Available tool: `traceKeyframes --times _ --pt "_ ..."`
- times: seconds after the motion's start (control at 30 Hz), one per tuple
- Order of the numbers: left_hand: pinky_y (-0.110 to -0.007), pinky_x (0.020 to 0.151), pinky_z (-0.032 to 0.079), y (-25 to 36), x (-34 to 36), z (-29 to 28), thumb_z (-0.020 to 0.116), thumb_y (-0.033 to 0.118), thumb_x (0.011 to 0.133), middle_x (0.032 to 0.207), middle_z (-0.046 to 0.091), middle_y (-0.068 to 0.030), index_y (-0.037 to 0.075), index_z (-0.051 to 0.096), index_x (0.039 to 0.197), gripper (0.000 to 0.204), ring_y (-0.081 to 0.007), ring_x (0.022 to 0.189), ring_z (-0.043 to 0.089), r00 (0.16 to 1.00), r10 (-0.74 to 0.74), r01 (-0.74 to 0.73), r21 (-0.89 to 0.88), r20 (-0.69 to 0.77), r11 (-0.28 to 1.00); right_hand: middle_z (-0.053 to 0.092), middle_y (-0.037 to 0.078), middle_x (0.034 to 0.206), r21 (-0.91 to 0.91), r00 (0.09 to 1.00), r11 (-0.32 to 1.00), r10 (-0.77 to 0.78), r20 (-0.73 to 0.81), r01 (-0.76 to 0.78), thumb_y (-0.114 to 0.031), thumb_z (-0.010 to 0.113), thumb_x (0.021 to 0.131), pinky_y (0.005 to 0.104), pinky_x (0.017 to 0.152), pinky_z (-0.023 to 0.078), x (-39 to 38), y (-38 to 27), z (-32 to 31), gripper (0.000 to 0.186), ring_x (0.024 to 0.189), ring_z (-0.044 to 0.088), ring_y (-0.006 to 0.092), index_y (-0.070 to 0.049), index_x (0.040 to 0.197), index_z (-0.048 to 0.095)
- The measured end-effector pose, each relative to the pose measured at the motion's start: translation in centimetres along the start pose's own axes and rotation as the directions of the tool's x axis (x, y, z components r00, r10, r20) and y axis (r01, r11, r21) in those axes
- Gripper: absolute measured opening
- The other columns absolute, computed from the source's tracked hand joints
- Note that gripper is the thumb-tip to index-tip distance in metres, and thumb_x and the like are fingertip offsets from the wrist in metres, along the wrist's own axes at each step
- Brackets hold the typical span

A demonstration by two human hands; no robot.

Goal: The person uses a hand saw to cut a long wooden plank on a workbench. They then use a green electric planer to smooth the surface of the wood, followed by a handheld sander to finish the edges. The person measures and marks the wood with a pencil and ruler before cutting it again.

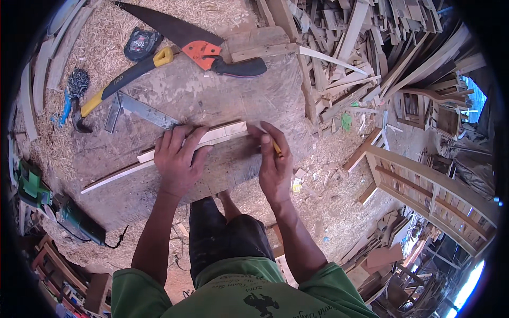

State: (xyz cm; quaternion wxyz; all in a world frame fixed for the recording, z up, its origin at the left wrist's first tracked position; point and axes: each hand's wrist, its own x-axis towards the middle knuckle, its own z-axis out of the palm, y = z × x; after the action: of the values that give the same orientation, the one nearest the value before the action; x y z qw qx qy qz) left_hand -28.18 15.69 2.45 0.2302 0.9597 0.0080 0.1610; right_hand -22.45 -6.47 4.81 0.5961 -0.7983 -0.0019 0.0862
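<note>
Two narrow pale wooden strips lie together on the worn wooden bench top. The shorter strip (pixel 229 130) has thin marks across it near its right end. A longer, thinner strip (pixel 114 177) reaches out to the lower left. My left hand (pixel 179 159) grips them near the middle, fingers over the top and thumb on the near side. Just beyond its fingertips is a metal try square (pixel 143 110). My right hand (pixel 275 167) is closed around a yellow pencil (pixel 277 148), beside the strips' right end. Its fingertips are blurred.
Beyond the strips lie a handsaw (pixel 175 26) with an orange-and-black handle, a black tape measure (pixel 143 43) and a yellow-and-black hammer (pixel 119 82). A green power tool (pixel 79 218) sits at the left. Scrap wood (pixel 350 42) is heaped far right, near a slatted wooden frame (pixel 429 185).
</note>
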Motion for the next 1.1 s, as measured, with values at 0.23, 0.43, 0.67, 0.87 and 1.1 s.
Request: traceKeyframes --times 0.23,0.43,0.67,0.87,1.1 --pt "-0.046 0.087 0.050 -0.1 -0.2 0.2 0.082 0.032 0.088 0.115 0.069 -0.0066 0.016 0.077 0.131 0.046 -0.0308 0.105 0.066 1.000 0.023 -0.022 0.040 -0.021 0.999 0.078 0.013 0.131 0.119 0.996 0.991 0.062 0.060 -0.069 -0.027 0.050 0.120 0.0344 0.103 0.055 -0.4 1.3 0.6 0.040 0.116 0.072 0.0193 0.000 0.148 0.059" --pt "-0.046 0.086 0.049 -0.2 -0.3 0.4 0.081 0.034 0.089 0.116 0.069 -0.0066 0.016 0.077 0.131 0.046 -0.0306 0.103 0.066 0.999 0.027 -0.026 0.040 -0.020 0.999 0.077 0.016 0.128 0.008 1.000 1.000 -0.014 0.019 0.014 -0.025 0.054 0.119 0.0343 0.101 0.056 -0.7 1.4 0.2 0.038 0.112 0.073 0.0211 0.000 0.146 0.063" --pt "-0.046 0.085 0.049 -0.3 -0.5 0.5 0.080 0.034 0.089 0.113 0.069 -0.0068 0.016 0.077 0.132 0.046 -0.0307 0.103 0.066 1.000 0.016 -0.015 0.038 -0.006 0.999 0.076 0.017 0.112 -0.191 0.962 0.947 -0.232 0.145 0.257 -0.008 0.070 0.103 0.0414 0.089 0.059 -0.6 -0.8 -0.2 0.025 0.103 0.075 0.0335 -0.003 0.127 0.074" --pt "-0.046 0.086 0.049 -0.3 -0.3 0.3 0.081 0.032 0.088 0.111 0.069 -0.0059 0.017 0.077 0.133 0.048 -0.0299 0.102 0.066 1.000 0.013 -0.013 0.026 -0.005 1.000 0.078 0.017 0.114 -0.253 0.854 0.823 -0.446 0.269 0.509 -0.001 0.077 0.093 0.0441 0.093 0.061 1.2 -0.7 0.0 0.028 0.111 0.075 0.0367 -0.003 0.120 0.075" --pt "-0.045 0.085 0.049 -0.5 -0.6 0.6 0.081 0.030 0.087 0.108 0.067 -0.0049 0.017 0.077 0.133 0.048 -0.0288 0.098 0.065 1.000 0.017 -0.016 0.032 -0.015 0.999 0.078 0.018 0.119 -0.245 0.832 0.812 -0.442 0.337 0.530 -0.001 0.078 0.093 0.0437 0.096 0.062 1.1 -0.2 -0.4 0.030 0.117 0.075 0.0352 -0.003 0.123 0.077"
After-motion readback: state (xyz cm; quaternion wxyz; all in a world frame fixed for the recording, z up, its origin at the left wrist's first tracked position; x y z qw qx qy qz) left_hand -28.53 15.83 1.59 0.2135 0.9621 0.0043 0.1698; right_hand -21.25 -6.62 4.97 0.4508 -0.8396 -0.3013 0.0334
